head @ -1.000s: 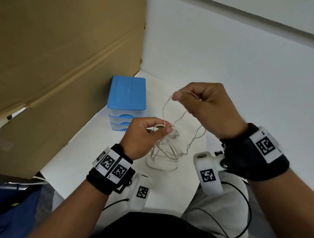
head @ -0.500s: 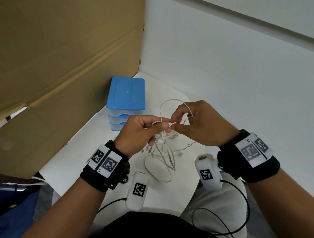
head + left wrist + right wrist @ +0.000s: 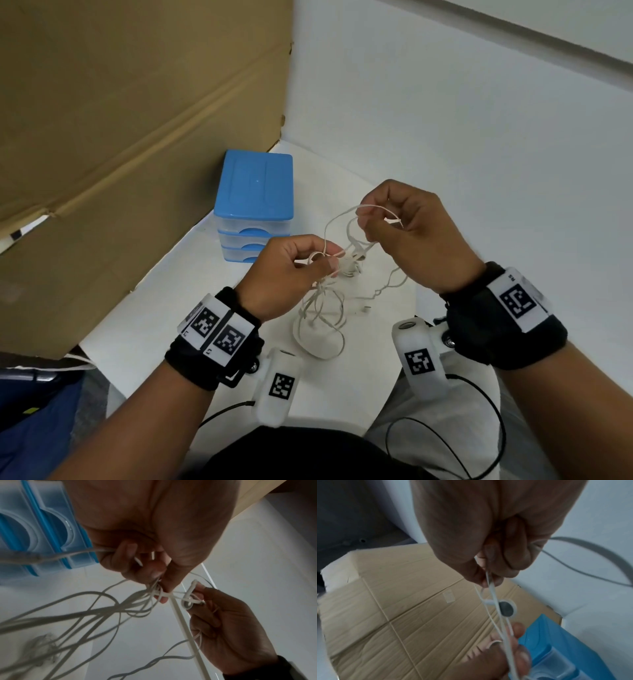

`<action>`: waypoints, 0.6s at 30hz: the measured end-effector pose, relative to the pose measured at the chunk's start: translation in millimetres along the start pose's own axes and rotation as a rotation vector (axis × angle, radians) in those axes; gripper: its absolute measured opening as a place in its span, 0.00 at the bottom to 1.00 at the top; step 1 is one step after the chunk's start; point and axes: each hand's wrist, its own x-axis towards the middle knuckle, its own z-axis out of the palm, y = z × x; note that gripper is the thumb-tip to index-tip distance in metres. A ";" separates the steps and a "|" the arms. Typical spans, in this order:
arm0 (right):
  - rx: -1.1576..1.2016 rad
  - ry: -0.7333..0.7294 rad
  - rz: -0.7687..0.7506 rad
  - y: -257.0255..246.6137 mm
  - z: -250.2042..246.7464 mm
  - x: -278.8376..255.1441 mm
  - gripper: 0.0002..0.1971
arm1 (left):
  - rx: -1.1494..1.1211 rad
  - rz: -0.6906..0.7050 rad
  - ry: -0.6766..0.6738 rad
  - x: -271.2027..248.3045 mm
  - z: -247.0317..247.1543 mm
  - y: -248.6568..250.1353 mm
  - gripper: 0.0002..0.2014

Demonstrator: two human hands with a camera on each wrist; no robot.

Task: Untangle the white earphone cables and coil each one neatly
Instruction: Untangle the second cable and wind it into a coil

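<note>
A tangle of white earphone cables (image 3: 322, 318) hangs between my two hands above the white table (image 3: 164, 318), its lower loops resting on the surface. My left hand (image 3: 308, 263) pinches the knotted bundle (image 3: 159, 592) with thumb and fingers. My right hand (image 3: 380, 222), higher and to the right, pinches one cable strand (image 3: 489, 582) and holds it taut. An earbud (image 3: 506, 609) dangles on that strand between the hands. Loose loops (image 3: 85, 615) trail down from the left hand.
A small blue drawer unit (image 3: 255, 202) stands on the table just beyond my left hand. A large cardboard sheet (image 3: 120, 137) leans along the left side. A white wall (image 3: 445, 120) closes the back and right. My lap lies below the table's front edge.
My right hand has lifted up and away from the left hand, drawing a strand out of the tangle. The left hand keeps its hold on the bundle.
</note>
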 end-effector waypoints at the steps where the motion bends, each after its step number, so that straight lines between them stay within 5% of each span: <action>1: -0.021 0.022 0.000 3.4 0.5 1.6 0.06 | -0.014 -0.011 -0.034 -0.3 0.8 0.3 0.05; 8: -0.121 0.354 0.060 19.4 -0.2 11.0 0.05 | 0.017 -0.094 -0.222 -1.7 -3.8 0.9 0.07; 12: -0.336 0.080 0.196 28.8 -7.9 11.6 0.05 | 0.033 -0.072 -0.196 0.2 -8.4 -4.3 0.02; 18: -0.314 -0.145 0.304 22.9 -13.2 4.3 0.08 | -0.089 -0.002 -0.151 5.2 -11.9 -10.5 0.14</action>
